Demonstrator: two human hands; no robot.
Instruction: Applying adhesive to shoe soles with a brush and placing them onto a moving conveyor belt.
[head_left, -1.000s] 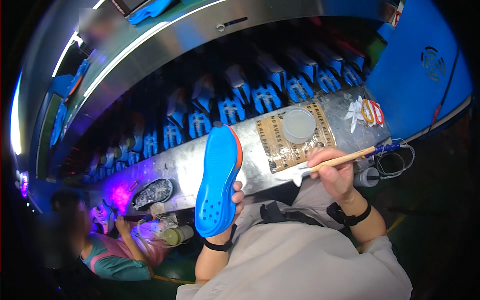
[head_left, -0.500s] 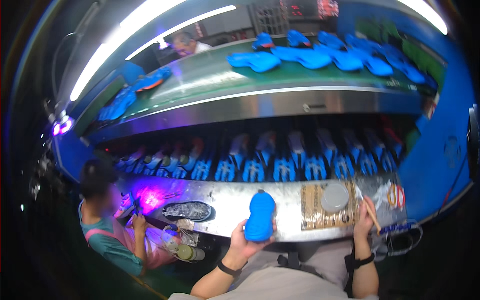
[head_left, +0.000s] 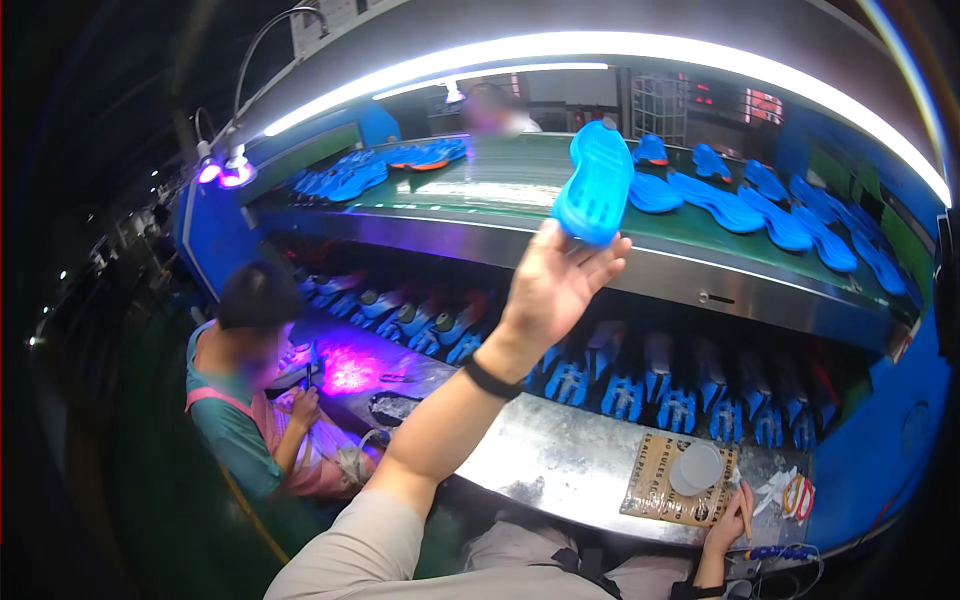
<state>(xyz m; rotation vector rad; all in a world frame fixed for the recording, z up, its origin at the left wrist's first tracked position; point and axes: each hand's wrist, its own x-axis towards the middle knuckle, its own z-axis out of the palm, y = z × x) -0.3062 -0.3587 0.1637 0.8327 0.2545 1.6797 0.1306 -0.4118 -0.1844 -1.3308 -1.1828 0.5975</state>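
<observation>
My left hand (head_left: pixel 552 285) is raised in front of the upper belt, gripping a bright blue shoe sole (head_left: pixel 597 185) by its lower end. The sole stands nearly upright, and part of my grip is hidden behind it. Low at the right, my right hand (head_left: pixel 728 528) holds a slim brush (head_left: pixel 747 515) by its wooden handle; its tip is hard to make out. Next to that hand, a round whitish container (head_left: pixel 695 468) sits on a piece of printed brown cardboard (head_left: pixel 650 480) on the metal bench (head_left: pixel 540 470).
Several blue soles (head_left: pixel 720 203) lie on the green upper belt (head_left: pixel 480 180). Blue shoe parts (head_left: pixel 620 395) fill a lower rack. A co-worker (head_left: pixel 245 400) sits at the left by a purple-lit spot. Orange-handled scissors (head_left: pixel 797 495) lie at the bench's right; a dark shoe piece (head_left: pixel 393 408) lies left.
My left hand has lifted the blue sole from above the bench up to the level of the upper belt. My right hand keeps the brush near the cardboard. The view has shifted.
</observation>
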